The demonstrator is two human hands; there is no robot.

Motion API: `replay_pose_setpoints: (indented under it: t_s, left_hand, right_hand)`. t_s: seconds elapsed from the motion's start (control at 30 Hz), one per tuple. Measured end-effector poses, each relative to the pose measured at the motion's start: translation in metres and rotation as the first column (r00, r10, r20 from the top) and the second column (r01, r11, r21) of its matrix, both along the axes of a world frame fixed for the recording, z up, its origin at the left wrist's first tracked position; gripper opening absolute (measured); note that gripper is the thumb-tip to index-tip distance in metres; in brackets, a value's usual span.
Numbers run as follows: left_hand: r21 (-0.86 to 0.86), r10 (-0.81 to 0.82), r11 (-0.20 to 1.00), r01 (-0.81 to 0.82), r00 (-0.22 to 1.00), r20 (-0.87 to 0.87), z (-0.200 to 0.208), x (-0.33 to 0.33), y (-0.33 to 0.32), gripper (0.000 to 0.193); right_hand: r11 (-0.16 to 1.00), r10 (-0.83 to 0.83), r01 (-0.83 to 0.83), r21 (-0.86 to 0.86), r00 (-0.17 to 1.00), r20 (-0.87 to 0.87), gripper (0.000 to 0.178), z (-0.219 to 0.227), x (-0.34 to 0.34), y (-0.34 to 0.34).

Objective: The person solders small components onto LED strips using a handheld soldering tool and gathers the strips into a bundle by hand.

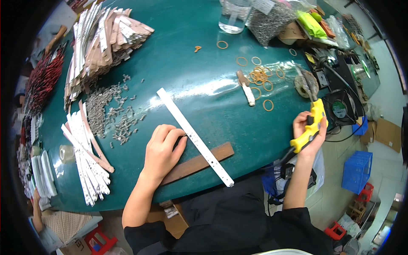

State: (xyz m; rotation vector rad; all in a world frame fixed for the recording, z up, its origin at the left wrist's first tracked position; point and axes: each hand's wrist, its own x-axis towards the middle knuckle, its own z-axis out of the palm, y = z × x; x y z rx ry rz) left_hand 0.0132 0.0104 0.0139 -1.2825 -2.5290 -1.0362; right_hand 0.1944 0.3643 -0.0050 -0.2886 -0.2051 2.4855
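White strip [196, 138] lies across brown bar [191, 167] on worktop [255, 136], apparently for support — left hand [163, 148], grip nearly pinched at strip's edge, contents unclear; right hand [313, 138], grip wrapped round yellow tool [316, 112].

Readable text: none | bag [268, 25], ahead and left of right hand [311, 138]: white label [263, 5], print too small | fan [346, 100], right of right hand: green label [339, 110], illegible
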Motion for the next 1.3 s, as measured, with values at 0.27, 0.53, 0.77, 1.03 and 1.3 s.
replay_pose_setpoints:
  t_s: [0.27,0.53,0.77,1.03,1.3]
  left_hand:
    - [0.019,-0.018,1.000,0.017,0.998,0.052,0.000,-0.005,0.005,0.016]
    - [0.030,-0.377,0.925,0.378,0.926,-0.027,0.032,0.014,0.001,0.043]
    - [-0.115,-0.482,0.866,0.486,0.751,-0.452,0.007,0.030,0.009,0.020]
    - [0.001,-0.056,0.996,0.088,0.639,-0.767,0.072,-0.002,-0.107,0.023]
    - [-0.316,0.025,0.908,-0.277,0.785,-0.619,0.052,-0.034,-0.286,0.030]
  right_hand:
    - [0.933,0.010,-0.131,0.335,0.940,0.340,0.052,0.010,0.026,0.058]
    - [0.439,-0.486,-0.763,0.474,0.242,0.840,0.067,0.022,0.037,0.071]
    - [0.221,-0.876,-0.944,0.245,-0.082,0.475,0.089,0.050,0.026,0.030]
    - [-0.078,-0.910,-0.928,0.364,0.215,0.354,0.061,0.094,-0.006,-0.036]
    - [-0.549,-0.602,-0.633,0.546,0.752,0.267,0.022,0.069,-0.064,-0.101]
